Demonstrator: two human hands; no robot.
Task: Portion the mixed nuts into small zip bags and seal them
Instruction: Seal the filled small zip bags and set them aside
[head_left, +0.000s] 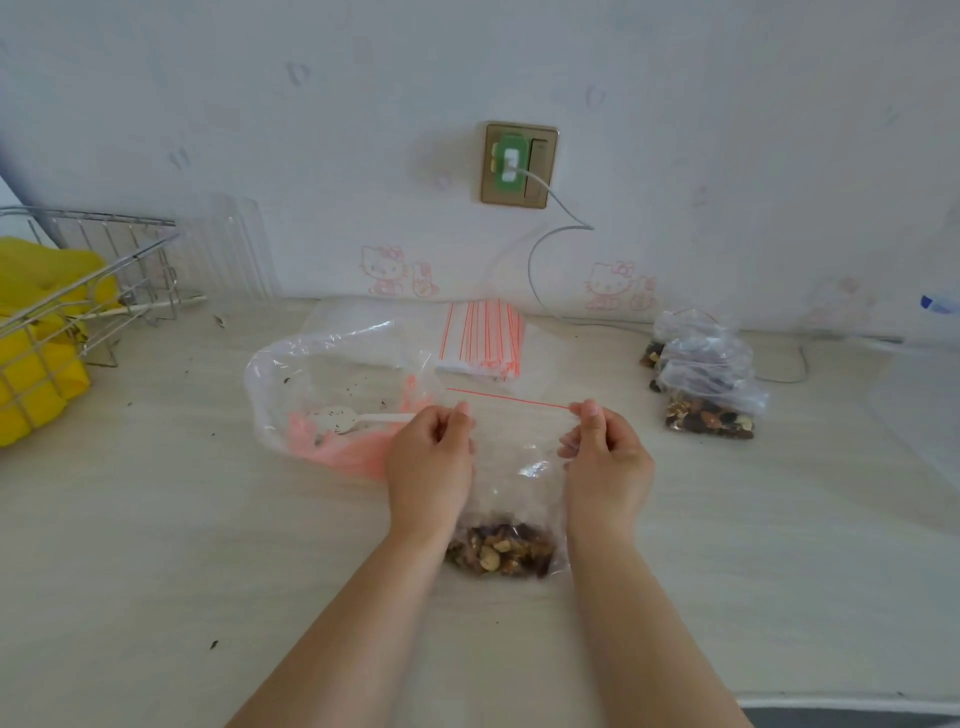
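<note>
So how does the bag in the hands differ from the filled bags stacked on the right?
The held bag is gripped at its red zip line by the left hand and right hand; the stacked bags lie untouched on the counter. The held bag is stretched flat in front of the person; the stacked bags are crumpled and piled up. Both hold mixed nuts at one end of clear plastic.

Single head-worn wide-angle view, forward and down, close over the counter (156, 519), toward the wall (675, 104).
</note>
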